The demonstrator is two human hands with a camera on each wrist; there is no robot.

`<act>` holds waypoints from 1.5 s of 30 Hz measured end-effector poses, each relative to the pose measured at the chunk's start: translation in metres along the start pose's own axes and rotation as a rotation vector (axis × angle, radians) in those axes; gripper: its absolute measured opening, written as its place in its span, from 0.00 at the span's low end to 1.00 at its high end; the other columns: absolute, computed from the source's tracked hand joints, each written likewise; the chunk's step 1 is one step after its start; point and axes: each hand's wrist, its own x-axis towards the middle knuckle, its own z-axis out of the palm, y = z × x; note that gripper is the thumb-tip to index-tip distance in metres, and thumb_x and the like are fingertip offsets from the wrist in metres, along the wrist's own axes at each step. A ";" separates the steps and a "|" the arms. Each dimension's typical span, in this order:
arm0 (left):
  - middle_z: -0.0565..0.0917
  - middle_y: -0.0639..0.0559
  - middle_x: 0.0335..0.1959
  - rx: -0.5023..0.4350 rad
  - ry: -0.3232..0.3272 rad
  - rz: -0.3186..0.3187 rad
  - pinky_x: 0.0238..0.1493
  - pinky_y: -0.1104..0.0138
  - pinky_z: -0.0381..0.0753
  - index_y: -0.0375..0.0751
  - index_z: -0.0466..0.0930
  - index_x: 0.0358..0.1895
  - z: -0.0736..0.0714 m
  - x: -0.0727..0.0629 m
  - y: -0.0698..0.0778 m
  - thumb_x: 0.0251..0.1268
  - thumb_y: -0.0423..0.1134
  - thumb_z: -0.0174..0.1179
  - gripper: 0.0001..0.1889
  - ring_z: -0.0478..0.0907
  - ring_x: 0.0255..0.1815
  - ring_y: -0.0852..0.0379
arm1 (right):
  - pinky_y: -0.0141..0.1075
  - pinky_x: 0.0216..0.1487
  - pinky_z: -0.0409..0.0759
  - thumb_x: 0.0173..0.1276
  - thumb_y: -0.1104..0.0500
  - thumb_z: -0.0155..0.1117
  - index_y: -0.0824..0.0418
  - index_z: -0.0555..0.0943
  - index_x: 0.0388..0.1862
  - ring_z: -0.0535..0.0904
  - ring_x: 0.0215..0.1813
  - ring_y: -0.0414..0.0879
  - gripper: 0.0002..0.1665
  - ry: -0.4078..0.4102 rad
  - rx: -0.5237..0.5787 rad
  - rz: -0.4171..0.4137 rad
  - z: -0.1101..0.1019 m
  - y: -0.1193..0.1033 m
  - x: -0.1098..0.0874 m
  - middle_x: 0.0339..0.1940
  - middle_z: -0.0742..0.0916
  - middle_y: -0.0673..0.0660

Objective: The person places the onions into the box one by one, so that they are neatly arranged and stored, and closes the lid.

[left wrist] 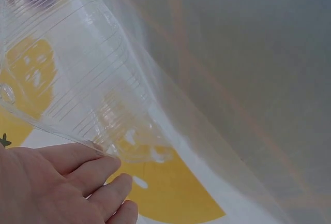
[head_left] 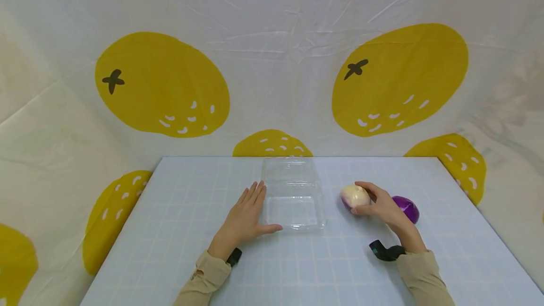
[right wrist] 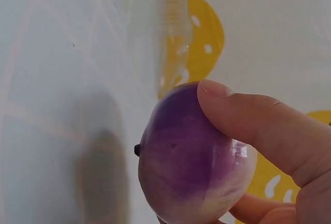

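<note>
My left hand (head_left: 245, 216) lies along the left side of a clear plastic clamshell box (head_left: 321, 209), fingers straight and thumb out across its front corner. In the left wrist view its fingertips touch the rim of the ribbed box (left wrist: 88, 94). The box's lid is folded back, away from me. To the right, my right hand (head_left: 384, 207) grips a round, turnip-like piece (head_left: 354, 196), purple below and cream on top. The right wrist view shows thumb and fingers around this piece (right wrist: 191, 157), apart from its shadow, with a small dark tip showing.
A glossy deep-purple round thing (head_left: 408, 209) rests on the table just right of my right hand, partly behind the wrist. Pale checked cloth (head_left: 280, 273) covers the table. Behind it hangs a white curtain (head_left: 280, 84) with yellow fruit prints. Black camera mounts sit at both wrists.
</note>
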 end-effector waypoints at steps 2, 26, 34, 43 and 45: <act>0.51 0.38 0.79 -0.001 -0.001 0.001 0.78 0.53 0.46 0.29 0.49 0.77 0.000 0.000 -0.001 0.54 0.78 0.55 0.62 0.46 0.80 0.44 | 0.67 0.69 0.60 0.56 0.55 0.78 0.66 0.61 0.75 0.57 0.74 0.69 0.52 -0.002 0.008 0.001 -0.001 -0.003 0.001 0.74 0.65 0.71; 0.49 0.38 0.80 -0.031 -0.019 -0.013 0.78 0.53 0.45 0.30 0.48 0.78 0.002 0.000 -0.001 0.54 0.77 0.56 0.62 0.45 0.80 0.44 | 0.66 0.70 0.58 0.56 0.61 0.77 0.67 0.63 0.73 0.55 0.75 0.69 0.49 0.003 0.016 -0.090 0.004 -0.036 0.014 0.74 0.66 0.71; 0.48 0.39 0.80 -0.020 -0.026 -0.023 0.78 0.55 0.43 0.31 0.47 0.78 0.002 0.001 -0.001 0.54 0.78 0.56 0.62 0.44 0.80 0.45 | 0.65 0.70 0.60 0.56 0.63 0.76 0.68 0.64 0.73 0.57 0.75 0.68 0.48 -0.012 0.028 -0.155 0.011 -0.052 0.018 0.73 0.68 0.70; 0.47 0.39 0.80 -0.038 -0.034 -0.024 0.78 0.54 0.43 0.30 0.47 0.78 0.000 0.000 -0.001 0.54 0.77 0.56 0.62 0.44 0.80 0.44 | 0.63 0.69 0.63 0.55 0.63 0.77 0.69 0.65 0.72 0.60 0.73 0.67 0.48 -0.037 0.022 -0.204 0.021 -0.068 0.027 0.71 0.69 0.70; 0.46 0.40 0.80 -0.032 -0.044 -0.031 0.79 0.55 0.42 0.31 0.46 0.78 0.000 0.001 -0.001 0.54 0.78 0.55 0.63 0.43 0.80 0.45 | 0.63 0.69 0.63 0.55 0.63 0.77 0.69 0.65 0.72 0.60 0.73 0.66 0.48 -0.042 0.025 -0.212 0.023 -0.073 0.028 0.71 0.70 0.70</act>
